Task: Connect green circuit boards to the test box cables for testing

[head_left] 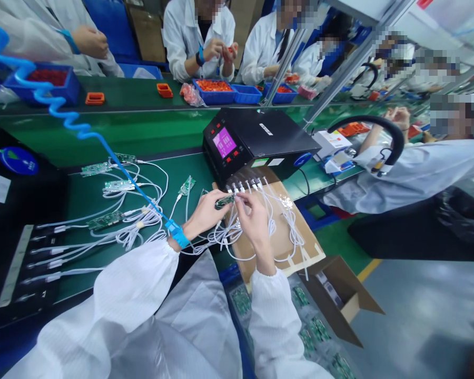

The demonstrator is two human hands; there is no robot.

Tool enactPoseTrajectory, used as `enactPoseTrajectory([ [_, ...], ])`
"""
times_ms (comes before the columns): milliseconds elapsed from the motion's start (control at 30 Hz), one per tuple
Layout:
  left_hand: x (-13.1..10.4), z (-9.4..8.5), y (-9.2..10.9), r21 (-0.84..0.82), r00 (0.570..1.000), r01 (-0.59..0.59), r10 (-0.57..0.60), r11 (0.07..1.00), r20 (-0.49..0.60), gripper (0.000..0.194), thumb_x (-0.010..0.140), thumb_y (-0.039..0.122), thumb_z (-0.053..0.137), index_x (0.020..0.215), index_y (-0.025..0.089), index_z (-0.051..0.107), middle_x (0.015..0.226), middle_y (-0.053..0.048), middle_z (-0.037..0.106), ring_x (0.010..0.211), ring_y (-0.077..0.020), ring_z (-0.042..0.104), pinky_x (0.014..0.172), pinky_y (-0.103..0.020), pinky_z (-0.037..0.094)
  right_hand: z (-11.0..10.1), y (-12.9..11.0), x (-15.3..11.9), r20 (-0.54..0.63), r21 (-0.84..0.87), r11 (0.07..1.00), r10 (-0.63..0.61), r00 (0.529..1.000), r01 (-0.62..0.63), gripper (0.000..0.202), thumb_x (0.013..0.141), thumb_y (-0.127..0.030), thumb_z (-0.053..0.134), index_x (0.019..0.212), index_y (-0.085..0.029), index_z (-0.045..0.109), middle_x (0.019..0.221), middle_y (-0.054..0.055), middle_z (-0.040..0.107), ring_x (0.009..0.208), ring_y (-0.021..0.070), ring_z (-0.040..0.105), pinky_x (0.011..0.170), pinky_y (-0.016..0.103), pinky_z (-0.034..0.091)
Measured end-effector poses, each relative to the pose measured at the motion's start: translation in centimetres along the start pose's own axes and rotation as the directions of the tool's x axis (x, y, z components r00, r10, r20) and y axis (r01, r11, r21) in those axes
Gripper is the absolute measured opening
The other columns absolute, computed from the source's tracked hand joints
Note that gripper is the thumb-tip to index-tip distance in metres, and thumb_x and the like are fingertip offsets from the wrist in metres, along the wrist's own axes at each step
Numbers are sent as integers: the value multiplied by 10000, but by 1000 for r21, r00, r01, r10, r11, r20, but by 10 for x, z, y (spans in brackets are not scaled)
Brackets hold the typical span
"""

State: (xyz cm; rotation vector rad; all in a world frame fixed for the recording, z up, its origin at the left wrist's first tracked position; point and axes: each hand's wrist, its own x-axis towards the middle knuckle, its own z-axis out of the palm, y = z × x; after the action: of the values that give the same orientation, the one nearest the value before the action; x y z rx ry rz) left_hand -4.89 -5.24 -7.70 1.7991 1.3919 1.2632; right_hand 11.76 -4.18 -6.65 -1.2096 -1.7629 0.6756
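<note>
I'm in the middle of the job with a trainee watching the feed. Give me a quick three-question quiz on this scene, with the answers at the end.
1. Multiple choice: what colour fills most of the lit screen on the black box?
A) Green
B) Pinkish purple
C) Orange

2. True or false: a blue strap goes around the person's left wrist.

3. Fill in the blank: the left hand holds a small green ____ above the white cables.

Key:
1. B
2. True
3. circuit board
</note>
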Motion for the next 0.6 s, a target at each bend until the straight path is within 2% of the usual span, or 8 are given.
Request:
enactPoseTrajectory([
  [100, 0, 1, -8, 73, 997, 72, -72, 995, -9, 248, 892, 237, 722, 1120, 164, 786, 1052, -109, 784, 972, -273, 730, 943, -400, 562, -10, -7, -17, -28, -147, 988, -46, 999, 42, 260, 1028, -390, 555, 1171, -207, 672, 1166, 124, 727, 1060, 260, 701, 924, 425, 548],
  [200, -1, -1, -8, 140, 992, 117, -121, 983, 24, 268, 916, 238, 699, 1161, 150, 764, 1142, -122, 781, 1047, -291, 728, 1007, -431, 543, -21, -12, -53, -34, -324, 946, -19, 999, 7, 232, 1053, -387, 521, 987, -208, 654, 969, 87, 693, 894, 234, 679, 814, 383, 540],
  [300, -1, -5, -2, 192, 985, 145, -160, 971, 61, 301, 942, 247, 679, 1218, 138, 735, 1222, -128, 760, 1131, -290, 710, 1059, -428, 519, -25, -7, -94, 142, -431, 902, 33, 989, 32, 211, 1054, -370, 545, 941, -215, 635, 926, 66, 678, 825, 220, 665, 754, 356, 523],
  [400, 1, -7, 4, 216, 983, 151, -170, 965, 71, 310, 951, 233, 670, 1234, 119, 723, 1237, -134, 755, 1171, -294, 697, 1081, -428, 506, -18, 5, -123, 262, -507, 849, -12, 965, 149, 133, 1036, -317, 588, 986, -217, 661, 952, 75, 696, 889, 254, 658, 774, 382, 525],
  [500, 5, -8, 8, 218, 984, 144, -162, 965, 68, 290, 945, 190, 660, 1220, 124, 724, 1200, -125, 768, 1134, -290, 711, 1056, -417, 516, -12, 12, -134, 324, -534, 804, -94, 942, 264, 143, 1040, -208, 549, 957, -216, 665, 939, 75, 703, 873, 259, 627, 761, 393, 519],
  [600, 10, -8, 11, 232, 982, 154, -174, 961, 70, 259, 946, 187, 658, 1185, 123, 733, 1082, -122, 787, 1005, -290, 738, 990, -423, 535, -17, 10, -136, 361, -494, 818, -115, 926, 294, 168, 1037, -160, 532, 925, -213, 646, 902, 65, 692, 872, 254, 604, 770, 391, 525],
])
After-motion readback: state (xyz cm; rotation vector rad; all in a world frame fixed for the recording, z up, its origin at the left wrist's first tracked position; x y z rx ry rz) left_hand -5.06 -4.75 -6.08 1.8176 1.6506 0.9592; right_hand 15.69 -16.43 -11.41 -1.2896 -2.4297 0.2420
